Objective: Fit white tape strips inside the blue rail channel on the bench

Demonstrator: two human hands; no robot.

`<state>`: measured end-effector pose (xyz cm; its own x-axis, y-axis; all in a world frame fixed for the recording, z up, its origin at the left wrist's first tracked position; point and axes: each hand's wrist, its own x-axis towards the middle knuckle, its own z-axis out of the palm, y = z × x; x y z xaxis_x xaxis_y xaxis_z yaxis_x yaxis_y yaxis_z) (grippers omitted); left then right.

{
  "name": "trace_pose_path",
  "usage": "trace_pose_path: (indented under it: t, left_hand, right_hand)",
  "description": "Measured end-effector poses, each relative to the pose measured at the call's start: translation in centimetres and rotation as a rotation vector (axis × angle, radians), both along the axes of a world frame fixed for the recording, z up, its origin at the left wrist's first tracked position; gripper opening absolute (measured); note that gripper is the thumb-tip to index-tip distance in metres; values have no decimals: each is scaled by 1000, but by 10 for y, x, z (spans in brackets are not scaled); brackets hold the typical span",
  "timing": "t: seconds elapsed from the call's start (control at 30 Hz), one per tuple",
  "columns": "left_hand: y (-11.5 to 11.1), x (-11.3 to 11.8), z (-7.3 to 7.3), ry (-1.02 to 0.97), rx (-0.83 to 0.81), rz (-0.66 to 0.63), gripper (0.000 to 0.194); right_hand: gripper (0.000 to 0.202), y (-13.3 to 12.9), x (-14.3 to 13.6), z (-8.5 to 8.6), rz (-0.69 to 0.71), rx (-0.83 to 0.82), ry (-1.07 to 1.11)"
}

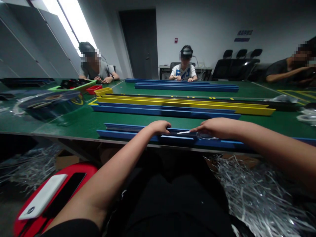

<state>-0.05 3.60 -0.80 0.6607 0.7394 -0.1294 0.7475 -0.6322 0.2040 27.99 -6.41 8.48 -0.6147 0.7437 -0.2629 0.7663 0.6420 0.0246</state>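
Both hands are over the blue channel rails [118,133] at the table's near edge. My left hand [160,127] rests at the rails with its thumb and fingers curved, a small gap showing between the tips; nothing plainly lies in it. To its right, my right hand [212,127] has its fingers pinched on the end of a thin white strip [183,132], which points left toward my left hand. A clear loop [207,135] hangs below the right hand's fingers, over the rails. Dark material lies inside the channel between the hands.
Beyond lie more blue rails [163,112] and long yellow rails [187,104]. A green-rimmed tray [86,84], a red bin [94,89] and a plastic-wrapped coil [51,102] are at left. Three people sit around the table. Silvery strips [256,194] heap below the right edge.
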Motion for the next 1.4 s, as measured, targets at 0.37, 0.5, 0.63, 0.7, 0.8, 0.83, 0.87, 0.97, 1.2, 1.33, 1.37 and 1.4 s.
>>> trace_pose_path:
  t: [0.37,0.5,0.63,0.7,0.8,0.83,0.87,0.97,1.2,1.33,1.37,1.4]
  left_hand:
    - [-5,-2,1,7,32,39,48]
    - [-7,-2,3,7,43,45,46]
    - [-9,-1,4,28,47,45,42]
    - [-9,-1,5,42,57,47,41]
    - [-9,-1,4,49,69,43,42]
    - [-9,-1,4,48,69,40,42]
    - [-9,-1,4,46,69,36,43]
    - [-6,0,4,46,53,11,44]
    - [-1,25,3,6,0,-86,45]
    - [-10,56,3,-10,31,-111,40]
    - [-13,61,4,-4,47,-119,36]
    - [-16,65,5,1,62,-126,32]
  right_hand:
    - [60,-8,19,-18,83,197,-272]
    - [62,-8,12,-34,45,224,-368]
    - [58,-7,6,-43,26,246,-391]
    - [55,-8,4,-45,24,255,-397]
    - [50,-11,-1,-45,14,290,-405]
    - [48,-12,-2,-44,14,298,-412]
    - [46,-13,-4,-44,16,301,-418]
    - [40,-14,-7,-44,29,294,-419]
    - [36,-13,-14,-41,-10,241,-408]
    - [35,-13,-17,-40,-55,189,-409]
    - [35,-13,-17,-41,-62,187,-403]
    - [36,-13,-17,-42,-64,192,-397]
